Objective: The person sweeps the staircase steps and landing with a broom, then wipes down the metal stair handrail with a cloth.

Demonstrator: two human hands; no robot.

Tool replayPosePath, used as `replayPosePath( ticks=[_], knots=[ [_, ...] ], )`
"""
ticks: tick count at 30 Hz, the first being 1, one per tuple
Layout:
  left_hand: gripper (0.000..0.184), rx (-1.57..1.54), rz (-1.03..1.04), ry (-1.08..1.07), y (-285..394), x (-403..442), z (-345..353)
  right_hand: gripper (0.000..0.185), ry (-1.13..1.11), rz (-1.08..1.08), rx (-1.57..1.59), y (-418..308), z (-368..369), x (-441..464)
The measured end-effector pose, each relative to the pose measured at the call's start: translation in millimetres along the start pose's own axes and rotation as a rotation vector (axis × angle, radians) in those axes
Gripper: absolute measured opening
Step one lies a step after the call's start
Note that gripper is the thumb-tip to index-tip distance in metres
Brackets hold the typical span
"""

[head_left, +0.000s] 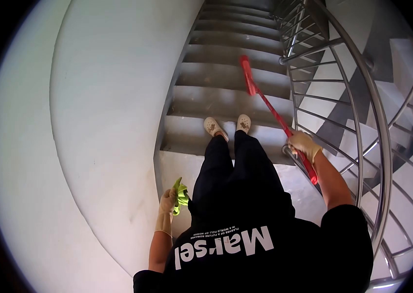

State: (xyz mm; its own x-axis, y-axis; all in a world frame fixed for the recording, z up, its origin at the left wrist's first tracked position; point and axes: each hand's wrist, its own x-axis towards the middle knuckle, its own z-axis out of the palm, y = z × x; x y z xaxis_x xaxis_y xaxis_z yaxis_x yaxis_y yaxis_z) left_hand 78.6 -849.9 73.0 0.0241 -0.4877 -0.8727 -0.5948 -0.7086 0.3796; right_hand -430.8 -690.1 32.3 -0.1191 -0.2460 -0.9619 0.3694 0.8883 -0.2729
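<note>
My right hand (304,145), in a pale glove, is closed around the shaft of a red long-handled tool (275,113). Its long, narrow head (248,75) points away from me over the steps below; whether it bears bristles or a blade I cannot make out. The lower end of the handle sticks out behind my hand. Down by my left thigh, my left hand (168,200), gloved too, grips a crumpled bright green cloth (181,196). Some of the cloth is hidden by the fingers.
Grey concrete stairs (206,100) descend ahead of my feet, which are in beige clogs (243,124). A white wall (104,122) rises on the left. Along the right runs a metal railing (381,141) with bars, close to my right arm; more steps show beyond it.
</note>
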Motion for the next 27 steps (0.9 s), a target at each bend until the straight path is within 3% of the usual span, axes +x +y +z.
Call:
replayPosePath(
  ticks=[3, 7, 11, 13, 19, 21, 23, 26, 27],
  knots=[
    [0.030, 0.053, 0.021, -0.001, 13.2, 0.8, 5.6, 0.009, 0.062, 0.048, -0.031, 19.6, -3.4, -33.5],
    [0.031, 0.328, 0.057, -0.001, 33.1, -1.2, 15.3, 0.011, -0.080, 0.102, 0.027, 50.9, -25.8, -38.9],
    [0.029, 0.201, 0.073, 0.011, 45.7, 0.8, 31.0, 0.008, -0.136, 0.016, -0.140, 56.6, -46.8, -6.9],
    [0.028, 0.250, 0.149, 0.030, 55.0, 2.0, 35.7, 0.006, -0.009, -0.013, -0.251, 33.9, -47.1, -11.1],
    [0.029, 0.183, 0.113, 0.024, 86.3, -1.4, 60.5, 0.018, 0.159, -0.031, -0.126, 14.8, -56.5, -18.4],
    [0.030, 0.251, 0.121, 0.004, 89.7, 14.9, 60.5, 0.021, 0.233, -0.077, -0.043, 23.5, -60.4, 1.3],
    [0.032, 0.533, 0.209, 0.026, 99.0, 34.9, 62.4, 0.022, 0.284, -0.067, -0.019, 18.1, -56.9, 27.1],
    [0.032, 0.432, 0.173, -0.072, 114.4, 76.8, 57.2, 0.022, 0.284, -0.070, -0.114, 20.7, -51.6, 97.4],
    [0.032, 0.435, 0.191, -0.081, 120.8, 90.9, 55.7, 0.020, 0.233, -0.145, -0.494, 28.2, -51.7, 136.9]
  ],
)
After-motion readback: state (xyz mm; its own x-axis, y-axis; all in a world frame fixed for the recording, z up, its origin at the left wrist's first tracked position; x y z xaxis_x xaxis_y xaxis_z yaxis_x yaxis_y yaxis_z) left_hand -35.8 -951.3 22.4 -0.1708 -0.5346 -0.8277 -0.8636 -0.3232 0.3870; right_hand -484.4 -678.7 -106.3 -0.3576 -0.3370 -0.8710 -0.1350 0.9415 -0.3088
